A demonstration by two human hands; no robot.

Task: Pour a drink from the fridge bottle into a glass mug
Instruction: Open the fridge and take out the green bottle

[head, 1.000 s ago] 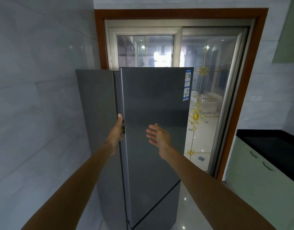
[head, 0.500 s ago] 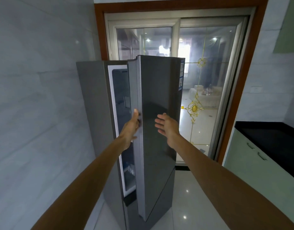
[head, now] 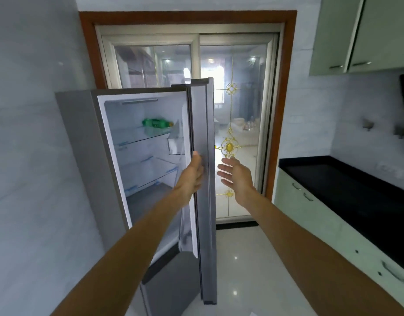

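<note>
A grey fridge (head: pixel 82 137) stands against the left wall with its upper door (head: pixel 203 169) swung wide, edge-on to me. My left hand (head: pixel 191 176) grips the door's free edge at mid height. My right hand (head: pixel 236 176) hovers flat with fingers spread just right of the door, touching nothing. Inside, a green plastic bottle (head: pixel 156 123) lies on its side on the top glass shelf, cap end to the right. The shelves below look bare. No glass mug is in view.
A black countertop (head: pixel 346 190) over pale green cabinets (head: pixel 321 226) runs along the right wall, with wall cabinets (head: pixel 360 35) above. A glass sliding door (head: pixel 239 133) in a brown frame is behind the fridge. Glossy white floor (head: pixel 246 270) lies between fridge and cabinets.
The fridge door has swung from closed to wide open, pulled by my left hand. The interior and the green bottle have come into sight. My right hand stayed beside the door.
</note>
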